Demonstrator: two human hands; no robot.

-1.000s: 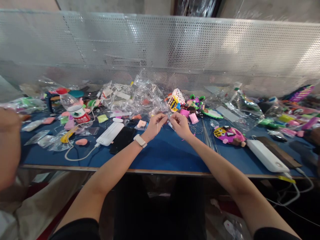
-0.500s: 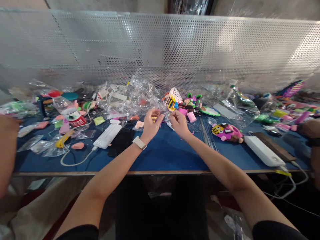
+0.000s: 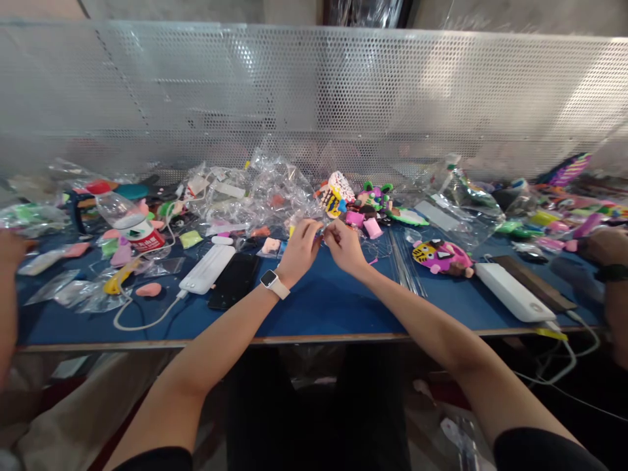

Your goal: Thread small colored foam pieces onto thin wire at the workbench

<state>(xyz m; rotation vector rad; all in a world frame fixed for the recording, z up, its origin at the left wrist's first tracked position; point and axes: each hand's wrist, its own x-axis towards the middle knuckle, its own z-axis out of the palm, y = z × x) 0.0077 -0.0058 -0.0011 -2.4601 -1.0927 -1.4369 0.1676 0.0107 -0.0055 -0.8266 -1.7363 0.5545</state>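
Over the blue table [image 3: 326, 307], my left hand [image 3: 299, 250] and my right hand [image 3: 346, 247] come together with their fingertips meeting. Both sets of fingers are pinched; whatever small thing is between them is hidden. Just behind them stands a yellow, black and white clay-like figure [image 3: 338, 195] with a speckled white top. Pink packets [image 3: 373, 228] lie right of it, in front of a green-and-black figure [image 3: 377, 193]. A small pale-pink lump [image 3: 270, 246] is left of my left hand.
Crumpled clear bags [image 3: 275, 190] line the perforated metal panel [image 3: 294, 91]. Left are a black phone [image 3: 234, 281], a white power bank [image 3: 208, 269] and a plastic bottle [image 3: 137, 229]. Right are a pink mask-like piece [image 3: 444, 257] and another power bank [image 3: 515, 292]. Other people's arms show at both sides.
My left hand has turned over, its back and the watch face now showing, and its fingers have closed in against my right hand's. The view has shifted slightly.
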